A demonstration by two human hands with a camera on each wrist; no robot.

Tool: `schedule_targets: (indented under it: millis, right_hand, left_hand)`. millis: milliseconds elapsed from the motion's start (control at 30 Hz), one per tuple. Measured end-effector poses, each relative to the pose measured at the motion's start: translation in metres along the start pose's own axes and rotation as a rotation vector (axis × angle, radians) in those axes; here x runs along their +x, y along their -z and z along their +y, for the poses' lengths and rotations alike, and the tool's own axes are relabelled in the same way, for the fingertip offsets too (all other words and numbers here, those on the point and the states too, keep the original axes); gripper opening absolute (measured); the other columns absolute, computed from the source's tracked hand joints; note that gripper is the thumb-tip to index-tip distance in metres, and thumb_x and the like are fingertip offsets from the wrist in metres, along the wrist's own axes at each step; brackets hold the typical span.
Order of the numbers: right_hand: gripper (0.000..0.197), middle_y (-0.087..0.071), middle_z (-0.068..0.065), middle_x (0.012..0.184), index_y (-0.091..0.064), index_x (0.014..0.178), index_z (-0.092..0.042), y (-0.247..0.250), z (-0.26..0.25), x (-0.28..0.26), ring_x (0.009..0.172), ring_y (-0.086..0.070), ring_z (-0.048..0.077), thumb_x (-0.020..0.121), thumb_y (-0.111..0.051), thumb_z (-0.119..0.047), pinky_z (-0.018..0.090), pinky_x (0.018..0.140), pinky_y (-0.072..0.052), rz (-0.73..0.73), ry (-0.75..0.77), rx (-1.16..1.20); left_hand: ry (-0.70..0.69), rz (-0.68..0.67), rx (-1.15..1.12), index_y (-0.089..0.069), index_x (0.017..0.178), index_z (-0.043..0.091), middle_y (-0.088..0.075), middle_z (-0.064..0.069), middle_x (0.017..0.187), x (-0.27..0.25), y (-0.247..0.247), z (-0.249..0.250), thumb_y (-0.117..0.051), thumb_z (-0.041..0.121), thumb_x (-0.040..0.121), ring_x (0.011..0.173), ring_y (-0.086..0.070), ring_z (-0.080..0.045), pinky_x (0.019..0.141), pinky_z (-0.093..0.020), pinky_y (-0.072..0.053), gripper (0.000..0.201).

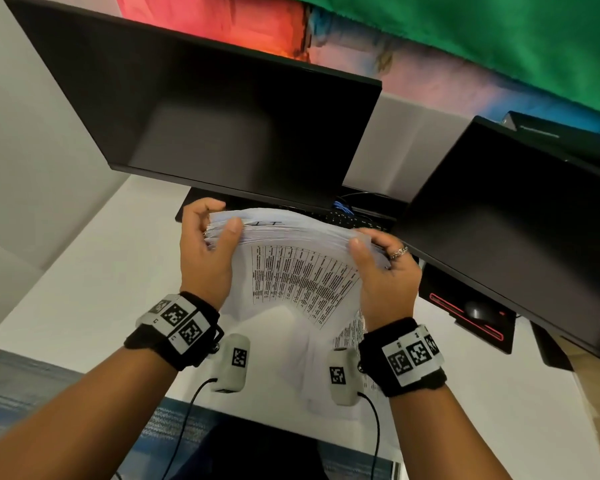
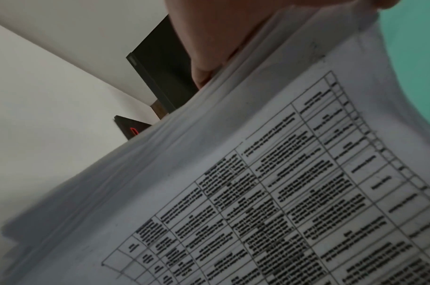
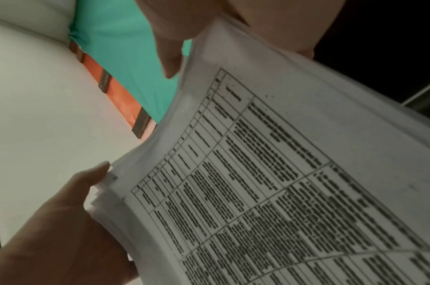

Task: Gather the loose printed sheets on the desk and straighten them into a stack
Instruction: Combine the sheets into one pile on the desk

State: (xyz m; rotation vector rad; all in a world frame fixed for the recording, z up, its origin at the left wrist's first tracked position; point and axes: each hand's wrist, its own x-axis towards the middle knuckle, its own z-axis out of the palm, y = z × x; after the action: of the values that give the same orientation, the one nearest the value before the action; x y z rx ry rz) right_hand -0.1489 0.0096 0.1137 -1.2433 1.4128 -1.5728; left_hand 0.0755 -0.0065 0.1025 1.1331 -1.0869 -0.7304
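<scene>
A thick stack of printed sheets point(image 1: 298, 271) stands on its lower edge on the white desk point(image 1: 111, 289), bowed, with a printed table facing me. My left hand point(image 1: 222, 220) grips its upper left corner, thumb on the near face and fingers curled behind. My right hand point(image 1: 374, 244), with a ring on one finger, grips the upper right corner the same way. The left wrist view shows the stack point(image 2: 257, 173) close up, its sheet edges fanned and uneven. From the right wrist the stack point(image 3: 282, 183) fills the picture, with my left hand point(image 3: 62, 221) at its far edge. More printed paper point(image 1: 352, 329) lies flat under the stack.
Two black monitors, one point(image 1: 222, 109) ahead and one point(image 1: 520, 216) to the right, hang close over the desk. A dark keyboard point(image 1: 354, 220) lies behind the stack. A mouse point(image 1: 478, 310) sits on a red-edged pad at the right. The desk's front edge is near my wrists.
</scene>
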Motion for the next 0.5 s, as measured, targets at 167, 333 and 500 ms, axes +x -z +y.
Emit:
schedule_targets:
  millis: [167, 333, 500]
  right_hand:
    - [0.012, -0.073, -0.008, 0.099, -0.067, 0.094, -0.033, 0.000, 0.003, -0.005, 0.093, -0.070, 0.018, 0.087, -0.069, -0.023, 0.046, 0.077, -0.062, 0.058, -0.056, 0.095]
    - [0.071, -0.065, -0.001, 0.116, -0.050, 0.126, -0.028, 0.004, 0.029, -0.018, 0.104, -0.070, 0.016, 0.065, -0.087, -0.026, 0.028, 0.078, -0.060, -0.009, -0.190, 0.076]
    - [0.067, -0.061, 0.001, 0.126, -0.043, 0.137, -0.020, 0.020, 0.067, -0.031, 0.110, -0.064, 0.003, 0.080, -0.078, -0.020, 0.019, 0.081, -0.056, -0.097, -0.466, -0.076]
  left_hand:
    - [0.029, -0.023, -0.015, -0.044, 0.122, 0.017, -0.058, 0.028, 0.094, 0.000, 0.001, 0.000, -0.053, 0.040, 0.084, 0.082, -0.058, 0.006, 0.073, -0.016, -0.049, 0.045]
    - [0.198, -0.279, 0.224, -0.049, 0.127, 0.030, -0.062, 0.026, 0.112, 0.000, 0.020, -0.030, -0.091, 0.014, 0.063, 0.105, -0.064, 0.001, 0.091, -0.024, -0.055, 0.078]
    - [0.362, -0.377, 0.391, -0.065, 0.092, 0.039, -0.076, 0.017, 0.081, 0.001, 0.018, -0.047, -0.081, 0.033, 0.077, 0.071, -0.068, 0.009, 0.080, -0.031, -0.060, 0.022]
